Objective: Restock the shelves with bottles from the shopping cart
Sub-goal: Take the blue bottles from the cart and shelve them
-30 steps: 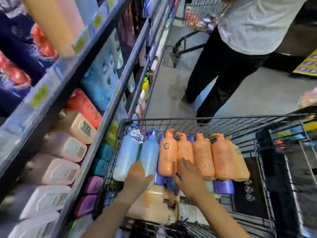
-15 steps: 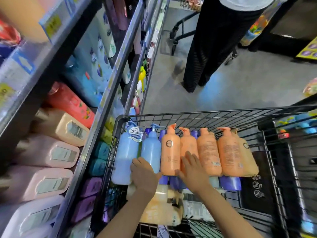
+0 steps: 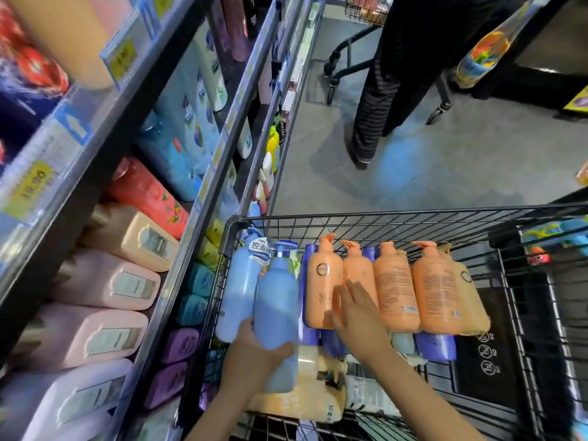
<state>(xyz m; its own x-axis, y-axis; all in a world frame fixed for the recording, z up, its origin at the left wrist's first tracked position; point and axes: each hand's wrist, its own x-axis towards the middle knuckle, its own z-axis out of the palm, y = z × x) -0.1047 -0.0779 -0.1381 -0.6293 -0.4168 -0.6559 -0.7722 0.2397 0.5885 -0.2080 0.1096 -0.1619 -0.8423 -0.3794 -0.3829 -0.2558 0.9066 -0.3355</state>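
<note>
Blue pump bottle (image 3: 276, 310) gripped at its lower body by the left hand (image 3: 254, 358), fingers curled round it, raised slightly above the other stock at the shelf-side end of the shopping cart (image 3: 397, 214). Second, paler blue bottle (image 3: 237, 297) lying just beside it, against the cart wall nearest the shelves. Row of orange pump bottles (image 3: 394, 291) lying side by side across the cart, further from the shelves than the blue pair, pump heads pointing toward the far rim. Right hand (image 3: 358, 316) resting flat on the orange bottles, fingers straight and spread, grasping nothing. Purple bottles (image 3: 434, 345) and a cream-coloured bottle (image 3: 302, 399) lying beneath the top layer. Shelves (image 3: 197, 192) standing immediately beside the cart, carrying pink and peach jugs (image 3: 105, 281) laid on their sides and blue refill packs higher up. Second person's dark trouser legs (image 3: 375, 100) standing on the aisle floor beyond the cart's far rim. Step in hand, by judgement: pick-up of one blue bottle for shelving. Next move calls for lifting clear of the cart rim, carrying toward the shelves, and locating a matching blue product slot; slot not identifiable here. Possible risk: pump head snagging on the wire rim.
</note>
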